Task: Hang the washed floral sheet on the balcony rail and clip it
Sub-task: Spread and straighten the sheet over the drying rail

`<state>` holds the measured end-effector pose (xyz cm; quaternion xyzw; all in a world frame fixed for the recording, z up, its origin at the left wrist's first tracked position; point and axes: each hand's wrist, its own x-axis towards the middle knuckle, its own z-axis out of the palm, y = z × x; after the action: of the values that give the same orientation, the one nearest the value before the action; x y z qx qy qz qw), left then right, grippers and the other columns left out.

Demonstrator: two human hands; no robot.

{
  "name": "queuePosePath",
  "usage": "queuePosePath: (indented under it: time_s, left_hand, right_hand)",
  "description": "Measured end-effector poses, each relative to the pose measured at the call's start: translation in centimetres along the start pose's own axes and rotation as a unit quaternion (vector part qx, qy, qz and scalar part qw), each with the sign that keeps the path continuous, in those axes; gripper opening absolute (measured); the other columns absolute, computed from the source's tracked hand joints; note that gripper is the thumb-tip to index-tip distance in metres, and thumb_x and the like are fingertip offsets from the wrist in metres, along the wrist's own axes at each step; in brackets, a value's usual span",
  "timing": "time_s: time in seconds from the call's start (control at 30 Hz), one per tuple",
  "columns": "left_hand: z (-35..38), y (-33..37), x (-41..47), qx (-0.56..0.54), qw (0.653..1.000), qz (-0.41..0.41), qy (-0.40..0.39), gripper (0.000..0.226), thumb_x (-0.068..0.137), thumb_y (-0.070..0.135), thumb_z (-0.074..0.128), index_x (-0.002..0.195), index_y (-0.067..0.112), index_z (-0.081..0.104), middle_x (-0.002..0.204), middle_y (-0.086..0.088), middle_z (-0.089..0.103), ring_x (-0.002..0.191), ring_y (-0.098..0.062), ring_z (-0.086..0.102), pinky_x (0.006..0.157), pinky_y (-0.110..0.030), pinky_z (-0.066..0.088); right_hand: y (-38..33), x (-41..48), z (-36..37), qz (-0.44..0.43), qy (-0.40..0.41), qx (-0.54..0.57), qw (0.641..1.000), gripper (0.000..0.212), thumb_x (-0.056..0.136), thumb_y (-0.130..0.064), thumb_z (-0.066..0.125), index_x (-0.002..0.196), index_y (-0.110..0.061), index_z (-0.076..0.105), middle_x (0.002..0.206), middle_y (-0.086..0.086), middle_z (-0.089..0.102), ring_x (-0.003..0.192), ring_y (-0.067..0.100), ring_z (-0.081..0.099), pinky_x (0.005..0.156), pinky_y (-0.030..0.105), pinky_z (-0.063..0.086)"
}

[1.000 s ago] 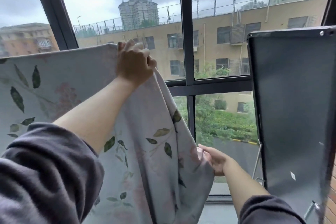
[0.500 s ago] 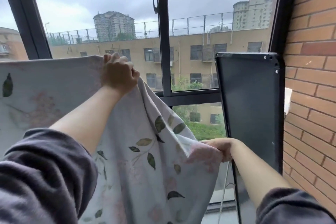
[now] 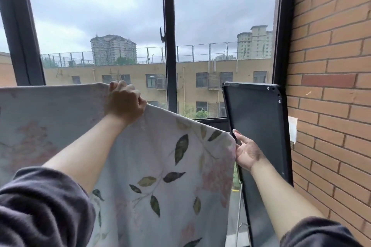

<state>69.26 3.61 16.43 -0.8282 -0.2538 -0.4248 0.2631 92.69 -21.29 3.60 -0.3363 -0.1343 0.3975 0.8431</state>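
The floral sheet, pale with green leaves and pink blooms, hangs spread in front of the window and fills the lower left. My left hand grips its top edge, held high. My right hand holds the sheet's right corner lower down, with the thumb on the cloth and the fingers loosely spread. The top edge slopes down from the left hand to the right hand. The rail itself is hidden behind the sheet, and no clips are in view.
A dark flat panel leans upright against the red brick wall just right of my right hand. Black window frames stand behind the sheet, with buildings and trees outside.
My right hand has lifted the sheet's corner up and to the right, spreading the cloth wider. The camera has tilted up and turned right, bringing the brick wall into view.
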Motion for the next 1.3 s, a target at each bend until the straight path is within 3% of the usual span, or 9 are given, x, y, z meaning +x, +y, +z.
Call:
queuePosePath:
  time_s: [0.1, 0.3, 0.43, 0.57, 0.73, 0.83, 0.97, 1.1, 1.3]
  left_hand:
    - [-0.3, 0.0, 0.1, -0.003, 1.000, 0.003, -0.008, 0.037, 0.073, 0.029, 0.039, 0.061, 0.005, 0.065, 0.069, -0.011, 0.062, 0.079, -0.031, 0.054, 0.079, -0.040, 0.029]
    - [-0.2, -0.9, 0.1, 0.002, 1.000, 0.016, -0.012, 0.031, 0.080, 0.028, 0.047, 0.065, 0.008, 0.066, 0.075, -0.009, 0.064, 0.083, -0.030, 0.053, 0.080, -0.039, 0.027]
    - [-0.5, -0.8, 0.2, 0.004, 1.000, 0.012, -0.019, 0.027, 0.083, 0.027, 0.051, 0.069, 0.011, 0.067, 0.081, -0.007, 0.065, 0.087, -0.030, 0.052, 0.083, -0.039, 0.027]
    - [-0.7, -0.6, 0.2, 0.007, 1.000, 0.012, -0.023, 0.028, 0.084, 0.029, 0.050, 0.070, 0.011, 0.067, 0.082, -0.007, 0.065, 0.088, -0.029, 0.051, 0.084, -0.039, 0.027]
    - [-1.0, -0.6, 0.2, 0.009, 0.999, 0.001, -0.032, 0.027, 0.082, 0.027, 0.052, 0.069, 0.009, 0.068, 0.082, -0.008, 0.066, 0.088, -0.030, 0.052, 0.083, -0.039, 0.028]
    - [-1.0, -0.5, 0.0, 0.009, 0.999, 0.001, -0.036, 0.025, 0.082, 0.025, 0.054, 0.067, 0.008, 0.067, 0.081, -0.010, 0.066, 0.088, -0.032, 0.052, 0.085, -0.040, 0.029]
    - [-1.2, -0.4, -0.1, 0.012, 0.999, 0.003, -0.031, 0.024, 0.082, 0.024, 0.055, 0.067, 0.008, 0.066, 0.081, -0.012, 0.065, 0.088, -0.032, 0.052, 0.085, -0.040, 0.029]
    - [-1.5, -0.1, -0.1, 0.004, 1.000, 0.002, -0.023, 0.025, 0.082, 0.022, 0.055, 0.066, 0.006, 0.065, 0.081, -0.014, 0.064, 0.090, -0.034, 0.052, 0.084, -0.040, 0.026]
    - [-1.6, -0.2, 0.0, 0.005, 1.000, 0.003, -0.031, 0.027, 0.084, 0.025, 0.051, 0.068, 0.008, 0.064, 0.083, -0.013, 0.064, 0.091, -0.033, 0.052, 0.086, -0.040, 0.027]
  right_hand:
    - [-0.2, -0.9, 0.5, 0.117, -0.028, -0.079, 0.990, 0.026, 0.082, -0.011, 0.051, 0.101, 0.004, 0.062, 0.076, 0.017, 0.070, 0.058, 0.023, 0.068, 0.051, 0.030, 0.057]
    - [-0.7, -1.0, -0.6, 0.075, 0.069, -0.062, 0.993, 0.037, 0.092, -0.006, 0.049, 0.129, -0.004, 0.040, 0.092, 0.017, 0.065, 0.064, 0.025, 0.064, 0.059, 0.032, 0.055]
    - [-0.8, -2.7, -0.9, 0.166, 0.051, -0.175, 0.969, 0.017, 0.094, -0.010, 0.050, 0.107, 0.000, 0.055, 0.076, 0.018, 0.068, 0.054, 0.028, 0.067, 0.048, 0.038, 0.057]
    - [-1.5, -3.8, -2.3, 0.185, 0.049, -0.257, 0.947, 0.033, 0.089, -0.014, 0.059, 0.121, -0.005, 0.053, 0.081, 0.015, 0.068, 0.051, 0.023, 0.065, 0.041, 0.031, 0.054]
    - [-1.9, -5.3, -2.5, 0.210, 0.015, -0.308, 0.928, 0.028, 0.078, -0.025, 0.068, 0.094, -0.002, 0.071, 0.078, 0.012, 0.072, 0.055, 0.019, 0.068, 0.047, 0.027, 0.055]
    - [-0.6, -5.9, -3.9, 0.236, -0.022, -0.317, 0.918, 0.032, 0.083, -0.033, 0.064, 0.100, -0.007, 0.073, 0.082, 0.008, 0.071, 0.060, 0.015, 0.067, 0.052, 0.025, 0.055]
    - [1.5, -6.1, -4.8, 0.159, -0.071, -0.170, 0.970, 0.031, 0.089, -0.026, 0.059, 0.115, -0.011, 0.067, 0.083, 0.014, 0.068, 0.065, 0.022, 0.066, 0.057, 0.033, 0.057]
    - [1.8, -4.8, -4.1, 0.070, 0.007, -0.033, 0.997, 0.053, 0.044, -0.005, 0.087, 0.093, -0.002, 0.066, 0.061, 0.006, 0.064, 0.048, 0.016, 0.061, 0.050, 0.025, 0.054]
    - [3.0, -5.6, -4.1, 0.216, -0.060, -0.086, 0.971, 0.036, 0.088, -0.029, 0.056, 0.109, -0.002, 0.068, 0.085, 0.015, 0.066, 0.061, 0.026, 0.065, 0.058, 0.033, 0.054]
